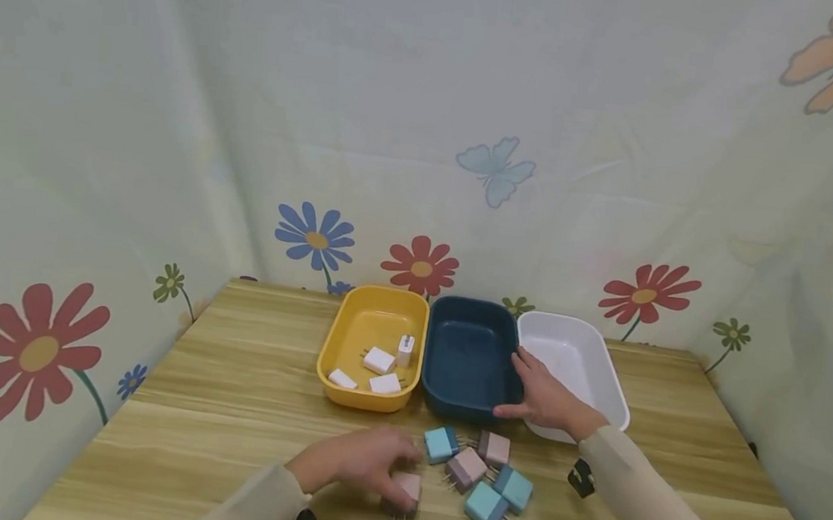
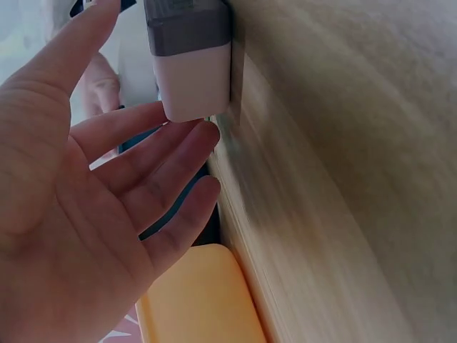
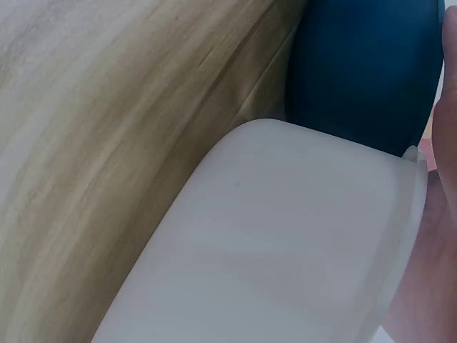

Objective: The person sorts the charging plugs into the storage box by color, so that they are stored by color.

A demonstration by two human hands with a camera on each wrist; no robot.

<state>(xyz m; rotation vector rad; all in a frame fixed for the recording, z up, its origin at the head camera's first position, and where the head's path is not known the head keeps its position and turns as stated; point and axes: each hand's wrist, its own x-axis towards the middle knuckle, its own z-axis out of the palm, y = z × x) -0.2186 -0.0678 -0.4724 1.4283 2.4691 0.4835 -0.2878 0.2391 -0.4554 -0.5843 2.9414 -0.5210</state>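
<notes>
My left hand (image 1: 367, 460) is beside a pink-and-grey plug adapter (image 1: 405, 487) lying on the table. In the left wrist view its fingers (image 2: 171, 153) reach along the near end of that pink adapter (image 2: 191, 82); the thumb stands apart from it. Whether the fingertips touch it I cannot tell. My right hand (image 1: 542, 393) spreads over the adjoining rims of the dark blue bin (image 1: 466, 403) and the white bin (image 1: 617, 397). No adapter shows in it. In the right wrist view only part of that hand (image 3: 432, 250) appears, behind the white bin's edge.
Several pink adapters (image 1: 467, 468) and turquoise adapters (image 1: 486, 505) lie on the wooden table (image 1: 221, 409), prongs pointing various ways. A yellow bin (image 1: 328, 352) at left contains several white adapters (image 1: 380, 361). The three bins stand side by side before a flowered cloth (image 1: 369, 121).
</notes>
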